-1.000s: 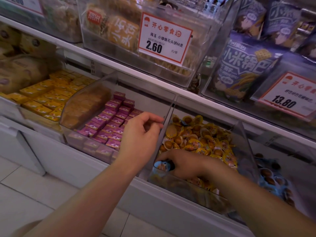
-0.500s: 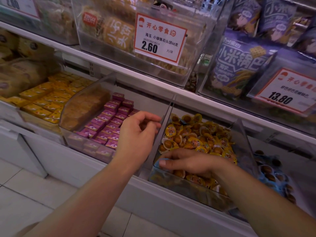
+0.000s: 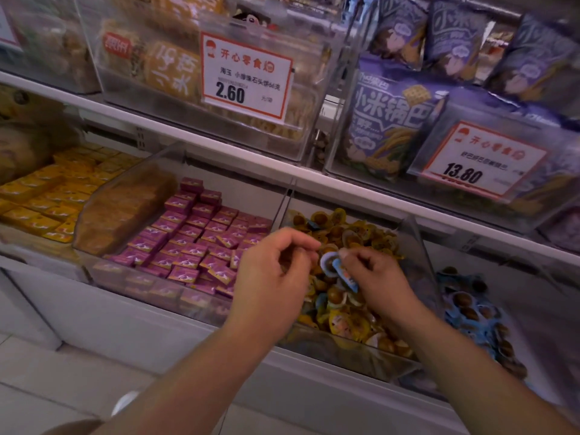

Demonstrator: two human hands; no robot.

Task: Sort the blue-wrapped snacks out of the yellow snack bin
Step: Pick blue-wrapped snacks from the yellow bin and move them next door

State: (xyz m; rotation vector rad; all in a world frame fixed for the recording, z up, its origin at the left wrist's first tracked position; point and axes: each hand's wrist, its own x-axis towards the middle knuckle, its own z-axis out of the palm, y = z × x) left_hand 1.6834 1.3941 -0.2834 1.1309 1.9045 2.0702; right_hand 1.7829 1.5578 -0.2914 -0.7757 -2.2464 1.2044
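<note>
While both forearms reach in from the bottom edge, the scene reads from near to far:

Left hand [image 3: 276, 271]: held over the divider between the purple and yellow bins, fingers curled toward the right hand; whether its grip touches anything I cannot tell.
Right hand [image 3: 376, 277]: above the yellow snack bin, its grip clamped by thumb and fingertips on blue-wrapped snacks.
Blue-wrapped snacks [image 3: 339, 270]: a small cluster of round packs with blue rims, pinched at the right hand's fingertips, raised just over the yellow pile, between the two hands.
Yellow snack bin [image 3: 361, 350]: clear plastic, front wall low, heaped with round yellow-wrapped snacks [image 3: 348, 324]; one more blue pack [image 3: 312, 226] lies near the back left of the heap.
Blue bin [image 3: 470, 309]: just right of the yellow one, holding round blue-rimmed packs.
Purple boxes [image 3: 194, 240]: rows of small boxes in the bin left of the yellow one.
Yellow boxes [image 3: 47, 196]: further left, in rows.
Upper shelf [image 3: 251, 167]: white rail above the bins, carrying clear bins with price cards.
Price card 2.60 [image 3: 246, 76]: red-bordered, on the middle upper bin.
Price card 13.80 [image 3: 483, 160]: on the right upper bin, before purple bags [image 3: 392, 120].
</note>
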